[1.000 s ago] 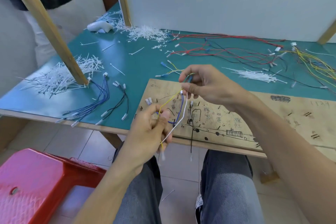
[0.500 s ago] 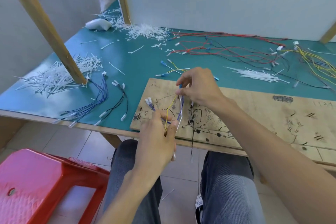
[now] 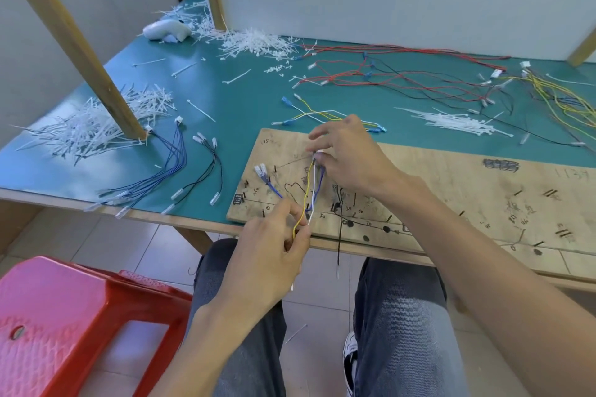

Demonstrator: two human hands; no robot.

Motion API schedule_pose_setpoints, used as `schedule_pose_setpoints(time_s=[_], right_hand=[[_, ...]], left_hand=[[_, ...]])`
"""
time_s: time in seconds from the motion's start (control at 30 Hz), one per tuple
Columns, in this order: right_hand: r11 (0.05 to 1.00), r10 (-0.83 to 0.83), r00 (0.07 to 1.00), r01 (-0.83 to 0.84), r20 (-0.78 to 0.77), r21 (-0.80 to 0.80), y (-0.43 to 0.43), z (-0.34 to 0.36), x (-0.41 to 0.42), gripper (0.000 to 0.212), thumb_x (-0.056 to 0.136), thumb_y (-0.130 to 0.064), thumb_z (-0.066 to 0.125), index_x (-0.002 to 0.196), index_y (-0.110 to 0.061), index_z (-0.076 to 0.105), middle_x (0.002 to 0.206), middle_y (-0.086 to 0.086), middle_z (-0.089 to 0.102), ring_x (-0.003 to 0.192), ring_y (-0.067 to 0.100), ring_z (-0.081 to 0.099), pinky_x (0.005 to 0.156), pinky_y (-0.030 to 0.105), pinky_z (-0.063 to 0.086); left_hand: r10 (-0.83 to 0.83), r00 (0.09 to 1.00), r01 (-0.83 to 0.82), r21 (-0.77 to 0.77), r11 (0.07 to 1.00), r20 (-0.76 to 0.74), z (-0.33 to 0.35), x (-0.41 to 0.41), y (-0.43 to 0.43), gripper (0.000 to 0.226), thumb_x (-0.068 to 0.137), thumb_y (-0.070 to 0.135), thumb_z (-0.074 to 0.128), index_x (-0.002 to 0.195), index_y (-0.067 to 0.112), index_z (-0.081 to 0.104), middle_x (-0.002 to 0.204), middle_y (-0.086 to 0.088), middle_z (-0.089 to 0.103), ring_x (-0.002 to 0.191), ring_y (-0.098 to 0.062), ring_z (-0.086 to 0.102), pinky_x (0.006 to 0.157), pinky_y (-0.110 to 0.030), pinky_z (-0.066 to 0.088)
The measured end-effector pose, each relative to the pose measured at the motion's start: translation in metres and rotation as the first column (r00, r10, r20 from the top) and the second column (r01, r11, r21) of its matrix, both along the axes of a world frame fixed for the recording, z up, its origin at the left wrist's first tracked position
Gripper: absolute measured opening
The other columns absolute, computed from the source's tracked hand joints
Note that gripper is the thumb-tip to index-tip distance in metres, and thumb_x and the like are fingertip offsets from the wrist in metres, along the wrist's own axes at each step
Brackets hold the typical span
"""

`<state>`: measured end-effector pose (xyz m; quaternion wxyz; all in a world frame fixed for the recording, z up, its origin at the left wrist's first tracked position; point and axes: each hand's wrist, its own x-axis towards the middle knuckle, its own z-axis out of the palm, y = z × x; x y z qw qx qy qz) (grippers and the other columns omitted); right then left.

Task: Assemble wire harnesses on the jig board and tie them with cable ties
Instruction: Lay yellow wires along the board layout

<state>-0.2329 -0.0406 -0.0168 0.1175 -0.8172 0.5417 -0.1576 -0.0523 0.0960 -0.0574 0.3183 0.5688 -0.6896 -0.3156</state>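
A wooden jig board (image 3: 451,190) with pegs and pen marks lies on the teal table. A small bundle of yellow, white and blue wires (image 3: 310,190) runs down over its left end. My right hand (image 3: 345,155) pinches the bundle's upper end against the board. My left hand (image 3: 277,245) pinches the lower end at the table's front edge, and the wire tails hang below it. A black wire (image 3: 338,229) hangs from the board over the edge beside them. Blue wires with white terminals (image 3: 263,171) lie on the board's left corner.
Heaps of white cable ties (image 3: 96,122) lie at the left, at the back (image 3: 254,43) and at the right (image 3: 458,122). Loose blue (image 3: 167,167), black (image 3: 213,167), red (image 3: 387,74) and yellow wires (image 3: 561,97) are spread over the table. A red plastic stool (image 3: 64,325) stands at the lower left.
Both hands have lowered the wire bundle onto the board. My right hand now holds its top end against the board, and my left hand has drawn the lower end straight toward the front edge.
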Motion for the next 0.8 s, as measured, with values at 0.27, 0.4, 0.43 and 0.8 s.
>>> schedule_pose_setpoints(time_s=[0.27,0.4,0.43,0.8], right_hand=[[0.963,0.268,0.963,-0.268,0.005,0.005,0.090,0.014,0.008,0.031,0.092,-0.022,0.061,0.119,-0.030,0.074,0.112,-0.012,0.066,0.111,0.014,0.053,0.094,0.050,0.046],[0.978,0.206,0.978,-0.205,0.028,-0.042,0.108,0.007,0.012,0.026,0.096,-0.017,0.063,0.118,-0.020,0.076,0.117,-0.007,0.072,0.114,0.017,0.060,0.103,0.047,0.044],[0.979,0.197,0.980,-0.195,0.034,-0.055,0.110,0.005,0.012,0.025,0.098,-0.016,0.063,0.119,-0.018,0.076,0.120,-0.006,0.072,0.116,0.017,0.061,0.103,0.045,0.043],[0.959,0.153,0.985,-0.130,0.075,-0.251,0.127,-0.023,-0.002,0.024,0.088,-0.014,0.083,0.106,-0.028,0.080,0.120,-0.016,0.073,0.134,0.019,0.058,0.103,0.045,0.045]], left_hand=[[-0.039,0.999,0.042,0.079,0.996,-0.038,0.008,0.010,-0.006,0.018,0.101,0.021,0.060,0.095,0.037,0.058,0.055,0.006,0.066,0.042,-0.012,0.062,0.046,-0.020,0.046],[-0.015,0.999,0.018,0.060,0.998,-0.040,0.012,0.011,-0.004,0.015,0.099,0.019,0.063,0.094,0.033,0.065,0.053,0.005,0.066,0.043,-0.009,0.061,0.051,-0.019,0.048],[0.003,0.999,-0.001,0.054,0.999,-0.041,0.013,0.012,-0.003,0.014,0.099,0.019,0.064,0.094,0.032,0.067,0.052,0.005,0.066,0.044,-0.010,0.061,0.053,-0.022,0.050],[0.147,0.983,-0.126,-0.171,0.977,0.114,0.030,0.014,0.008,0.007,0.094,0.040,0.074,0.092,0.037,0.080,0.072,0.030,0.067,0.070,0.005,0.064,0.062,-0.011,0.046]])
